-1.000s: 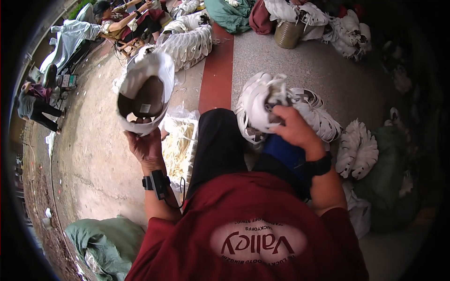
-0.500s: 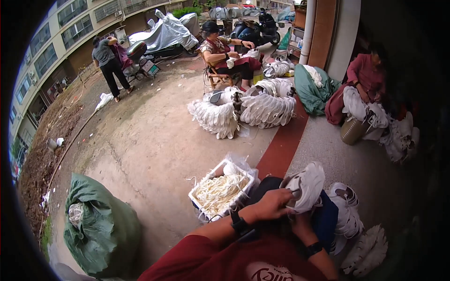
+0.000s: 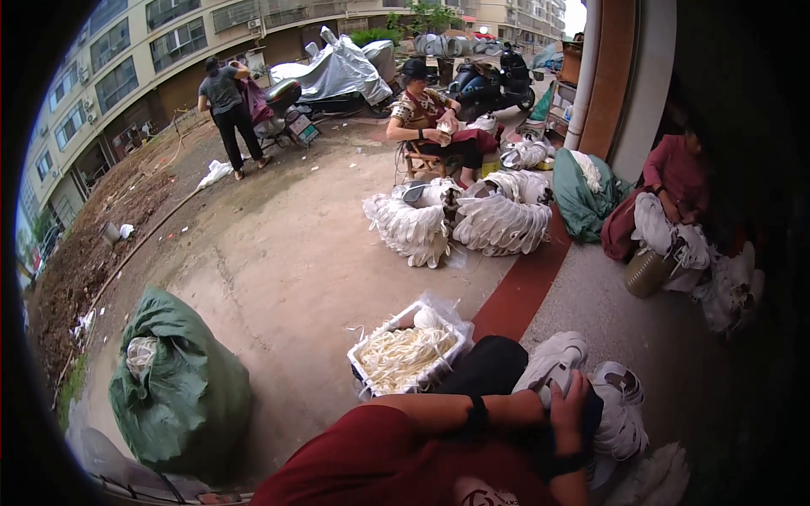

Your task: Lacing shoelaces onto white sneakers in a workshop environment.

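Note:
A white shoe upper (image 3: 554, 356) with a grey inside rests over my lap, its toe pointing away from me. My right hand (image 3: 571, 400) is closed on its near end, fingers bent at the opening. Close against it, my left hand (image 3: 533, 408) reaches in from the left and grips the same end; its fingertips are hidden behind the right hand. Just right of my knee lies a stack of white shoe uppers (image 3: 620, 413). A white box (image 3: 358, 365) ahead of my left forearm holds cream-coloured laces (image 3: 407, 356).
A stuffed green sack (image 3: 190, 396) stands at the left. Bundles of white uppers (image 3: 502, 223) lie ahead, near a seated person (image 3: 422, 114). Another seated person (image 3: 671, 181) works at the right beside a brown bucket (image 3: 648, 271) and a green sack (image 3: 582, 202). Someone stands (image 3: 228, 110) far left.
The shoe upper has been lowered and turned, its toe now pointing away. My right hand has come up over its near end, and the left hand has moved lower. The view has shifted slightly.

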The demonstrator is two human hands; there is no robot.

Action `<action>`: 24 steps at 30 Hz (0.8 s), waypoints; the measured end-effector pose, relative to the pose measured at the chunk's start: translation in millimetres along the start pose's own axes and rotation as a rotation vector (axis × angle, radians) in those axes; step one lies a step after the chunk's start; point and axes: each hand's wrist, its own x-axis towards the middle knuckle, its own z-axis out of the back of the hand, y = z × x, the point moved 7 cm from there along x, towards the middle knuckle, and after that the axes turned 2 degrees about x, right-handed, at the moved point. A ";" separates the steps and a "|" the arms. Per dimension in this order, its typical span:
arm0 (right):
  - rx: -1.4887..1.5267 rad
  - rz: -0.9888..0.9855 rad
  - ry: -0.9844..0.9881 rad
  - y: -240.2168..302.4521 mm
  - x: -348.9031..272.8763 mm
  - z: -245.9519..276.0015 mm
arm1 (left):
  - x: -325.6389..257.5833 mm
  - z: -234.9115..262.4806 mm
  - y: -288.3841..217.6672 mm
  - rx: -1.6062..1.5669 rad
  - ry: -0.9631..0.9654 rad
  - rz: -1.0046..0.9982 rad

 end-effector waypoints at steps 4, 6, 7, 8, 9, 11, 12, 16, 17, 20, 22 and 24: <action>0.084 -0.008 -0.003 -44.7 -3.0 -35.2 | -8.1 6.9 5.0 -0.127 -0.103 -0.026; 0.143 -0.018 -0.019 -59.3 -5.5 -43.6 | -11.8 46.1 -5.3 -0.221 -0.104 0.001; 0.099 -0.013 -0.036 -62.7 -6.8 -46.2 | -13.7 68.7 -0.8 -0.244 -0.252 0.104; 0.050 -0.010 -0.055 -63.0 -6.8 -45.8 | -18.4 82.4 5.4 -0.269 -0.403 0.204; -0.112 -0.018 0.106 -64.5 -0.1 -59.3 | -13.5 78.7 7.5 -0.272 -0.405 0.207; 0.211 -0.058 0.039 -70.0 -8.4 -55.6 | -9.9 81.7 26.8 -0.098 -0.716 0.424; 0.536 -0.095 -0.038 -72.1 -12.2 -50.7 | -8.1 67.8 32.9 -0.104 -0.718 0.422; 0.097 -0.119 0.152 -58.4 -29.5 -54.4 | -11.4 15.2 58.0 -0.171 -0.565 0.465; 0.082 -0.141 0.204 -51.4 -28.5 -54.3 | -12.9 17.0 59.6 -0.180 -0.548 0.466; 0.071 -0.153 0.185 -52.5 -23.9 -50.0 | -10.0 21.3 60.4 -0.216 -0.552 0.460; 0.054 -0.229 0.180 -42.7 -20.2 -45.0 | -8.2 21.5 59.3 -0.253 -0.602 0.455; -0.027 -0.244 0.200 -23.1 -20.3 -36.1 | -13.9 27.2 58.3 -0.323 -0.626 0.463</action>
